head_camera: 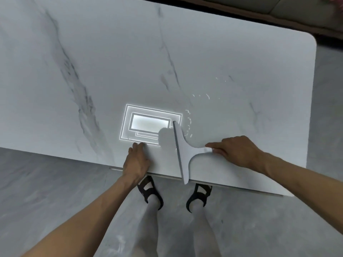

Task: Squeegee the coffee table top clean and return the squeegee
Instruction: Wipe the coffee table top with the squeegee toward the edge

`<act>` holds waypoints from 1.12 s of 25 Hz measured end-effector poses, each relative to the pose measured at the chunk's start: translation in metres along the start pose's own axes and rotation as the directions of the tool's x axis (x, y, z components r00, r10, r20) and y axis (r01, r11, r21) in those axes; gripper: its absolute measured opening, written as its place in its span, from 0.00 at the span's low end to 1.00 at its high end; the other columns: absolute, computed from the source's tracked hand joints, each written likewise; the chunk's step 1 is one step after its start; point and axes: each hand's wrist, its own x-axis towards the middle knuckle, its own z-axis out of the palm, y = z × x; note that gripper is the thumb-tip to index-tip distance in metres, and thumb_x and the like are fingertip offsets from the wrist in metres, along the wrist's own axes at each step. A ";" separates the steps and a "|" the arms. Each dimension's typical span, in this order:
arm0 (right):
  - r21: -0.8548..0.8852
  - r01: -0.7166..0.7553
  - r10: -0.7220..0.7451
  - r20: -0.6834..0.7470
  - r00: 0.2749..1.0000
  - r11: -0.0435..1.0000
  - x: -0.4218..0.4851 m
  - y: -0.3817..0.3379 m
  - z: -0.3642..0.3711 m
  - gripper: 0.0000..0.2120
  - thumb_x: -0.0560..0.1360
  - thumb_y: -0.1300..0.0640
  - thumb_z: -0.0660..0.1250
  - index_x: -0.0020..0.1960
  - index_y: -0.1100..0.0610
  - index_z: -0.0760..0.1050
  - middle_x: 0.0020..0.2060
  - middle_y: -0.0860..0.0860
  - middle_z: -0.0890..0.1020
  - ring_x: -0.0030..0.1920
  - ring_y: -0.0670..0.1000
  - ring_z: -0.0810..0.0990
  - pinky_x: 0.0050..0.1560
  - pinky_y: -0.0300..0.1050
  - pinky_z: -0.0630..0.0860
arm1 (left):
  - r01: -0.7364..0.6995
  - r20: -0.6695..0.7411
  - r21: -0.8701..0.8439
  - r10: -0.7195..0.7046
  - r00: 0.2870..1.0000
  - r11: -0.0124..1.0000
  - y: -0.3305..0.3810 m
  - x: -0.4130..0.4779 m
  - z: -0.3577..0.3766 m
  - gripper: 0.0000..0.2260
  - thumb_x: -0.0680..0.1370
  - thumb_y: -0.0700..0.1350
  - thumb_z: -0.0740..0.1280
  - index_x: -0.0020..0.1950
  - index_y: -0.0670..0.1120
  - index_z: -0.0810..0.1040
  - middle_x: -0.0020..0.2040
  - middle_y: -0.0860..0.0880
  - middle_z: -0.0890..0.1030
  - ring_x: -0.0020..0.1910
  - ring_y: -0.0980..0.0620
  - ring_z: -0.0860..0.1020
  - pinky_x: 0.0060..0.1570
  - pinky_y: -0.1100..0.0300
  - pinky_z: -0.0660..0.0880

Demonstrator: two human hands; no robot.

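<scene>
Beyond the far right corner of the counter (241, 62) we see the edge of a sofa (306, 13). Below the near edge lie grey floor (46, 191) and two feet in black sandals (150, 190). A ceiling light's reflection (148, 125) glares as nested rectangles on the white, grey-veined top. Droplets (189, 119) trail in an arc just right of it, running far and rightward. Our left hand (137, 160) rests on the counter at the near edge, fingers laid loosely and grasping nothing, just left of the squeegee (182, 151). The squeegee is pale grey with a dark blade strip along its left side. It lies on the counter with the blade running near to far, its near end overhanging the edge. Our right hand (235, 151) grasps the handle, which flares rightward, fingers wrapped round it and the forefinger stretched along it.
</scene>
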 end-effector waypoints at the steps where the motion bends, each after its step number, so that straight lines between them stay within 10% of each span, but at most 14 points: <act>1: -0.015 -0.049 0.049 -0.006 0.999 0.999 -0.013 0.017 -0.005 0.19 0.81 0.40 0.46 0.70 0.31 0.63 0.48 0.44 0.81 0.50 0.49 0.80 0.42 0.43 0.71 | -0.017 0.027 0.046 0.015 1.000 0.999 0.006 0.000 0.002 0.25 0.72 0.34 0.61 0.69 0.43 0.66 0.64 0.42 0.69 0.61 0.42 0.70 0.52 0.49 0.75; 7: -0.087 -0.047 0.036 -0.121 0.992 0.995 -0.025 0.018 -0.024 0.23 0.78 0.37 0.41 0.68 0.30 0.64 0.39 0.41 0.79 0.43 0.47 0.81 0.33 0.42 0.65 | 0.092 -0.079 -0.208 -0.110 0.991 0.974 -0.003 -0.004 -0.013 0.22 0.74 0.34 0.58 0.68 0.46 0.71 0.63 0.45 0.78 0.59 0.44 0.77 0.54 0.55 0.75; 12: 0.014 0.203 -0.200 -0.116 0.973 0.979 0.075 -0.114 -0.023 0.18 0.81 0.40 0.49 0.69 0.33 0.66 0.45 0.45 0.83 0.48 0.52 0.81 0.38 0.43 0.64 | 0.157 -0.282 -0.345 -0.262 0.923 0.926 -0.068 -0.009 -0.049 0.13 0.76 0.38 0.60 0.58 0.45 0.76 0.53 0.46 0.81 0.52 0.45 0.79 0.51 0.54 0.76; 19: 0.087 0.326 -0.317 -0.099 0.943 0.941 0.172 -0.255 -0.011 0.18 0.82 0.44 0.52 0.69 0.39 0.69 0.50 0.51 0.84 0.54 0.57 0.79 0.52 0.49 0.74 | 0.294 -0.280 -0.296 -0.376 0.883 0.909 -0.159 -0.001 -0.077 0.21 0.75 0.39 0.62 0.68 0.42 0.69 0.66 0.42 0.75 0.64 0.41 0.74 0.60 0.52 0.72; 28: 0.055 0.036 -0.029 -0.117 0.993 0.998 0.075 -0.080 -0.012 0.19 0.81 0.41 0.47 0.71 0.32 0.62 0.47 0.46 0.82 0.50 0.54 0.81 0.44 0.46 0.72 | 0.105 -0.075 -0.284 -0.131 0.989 0.953 -0.086 0.016 -0.053 0.25 0.72 0.34 0.59 0.68 0.47 0.65 0.61 0.47 0.75 0.54 0.45 0.76 0.46 0.58 0.69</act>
